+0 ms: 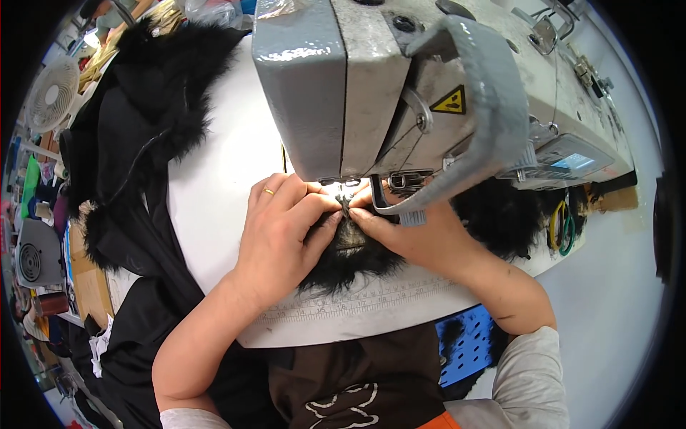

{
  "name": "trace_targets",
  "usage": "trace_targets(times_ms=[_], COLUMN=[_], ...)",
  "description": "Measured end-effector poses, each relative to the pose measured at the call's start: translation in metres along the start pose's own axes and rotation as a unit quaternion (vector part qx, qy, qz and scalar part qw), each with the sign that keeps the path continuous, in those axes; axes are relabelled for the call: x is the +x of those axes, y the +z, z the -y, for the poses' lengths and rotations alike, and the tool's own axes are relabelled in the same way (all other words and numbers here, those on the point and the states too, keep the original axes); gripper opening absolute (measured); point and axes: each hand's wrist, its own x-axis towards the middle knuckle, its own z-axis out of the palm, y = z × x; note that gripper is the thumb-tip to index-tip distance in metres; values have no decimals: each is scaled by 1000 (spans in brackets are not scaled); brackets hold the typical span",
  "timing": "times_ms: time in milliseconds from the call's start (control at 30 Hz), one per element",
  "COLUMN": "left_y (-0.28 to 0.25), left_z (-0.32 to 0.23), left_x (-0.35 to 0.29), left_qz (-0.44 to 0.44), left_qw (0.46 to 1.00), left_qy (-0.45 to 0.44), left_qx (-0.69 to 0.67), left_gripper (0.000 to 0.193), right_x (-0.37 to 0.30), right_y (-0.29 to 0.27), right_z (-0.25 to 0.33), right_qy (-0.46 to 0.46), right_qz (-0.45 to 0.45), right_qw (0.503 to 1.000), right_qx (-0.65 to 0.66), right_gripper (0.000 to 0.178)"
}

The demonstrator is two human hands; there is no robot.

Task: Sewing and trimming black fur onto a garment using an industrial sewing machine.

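Note:
A grey and white sewing machine [371, 86] stands over the white table, its lamp lighting the needle area. Right under its head lies a piece of black fur [346, 268], with a paler backing showing between my hands. My left hand [282, 225], with a ring on one finger, pinches the fur's edge from the left. From the right, my right hand [418, 232] pinches the same edge, thumb close to the other thumb. The machine's grey guard hides part of my right fingers. The needle itself is hard to make out.
A black fur-trimmed garment [136, 136] drapes over the table's left side. Scissors [562, 227] with green and yellow handles lie at the right, near more black fur [500, 214]. A printed ruler [343, 304] runs along the front edge. A white fan [53, 93] stands far left.

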Motion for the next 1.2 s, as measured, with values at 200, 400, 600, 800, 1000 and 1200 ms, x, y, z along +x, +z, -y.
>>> trace_targets(times_ms=[200,400,600,800,1000,1200], left_y=[7,5,3,3,5,9], left_z=[11,16,21,20,22,27], left_x=[2,14,13,16,16,19], left_qz=[-13,-8,12,4,5,-34], left_qw=[1000,1000,999,999,997,999], left_qy=[-13,-11,-42,-24,-45,-17], left_qx=[23,2,-15,30,-57,-27], left_gripper=[13,13,18,22,20,20], right_x=[13,15,34,24,16,27], right_y=[3,-1,-7,0,-8,-9], right_z=[-14,-48,-36,-51,-43,-39], right_qy=[-46,-64,6,186,148,19], right_qz=[2,108,338,240,167,150], right_qw=[999,992,915,952,973,986], right_qx=[11,18,-219,-28,65,-65], right_gripper=[24,30,36,44,40,31])
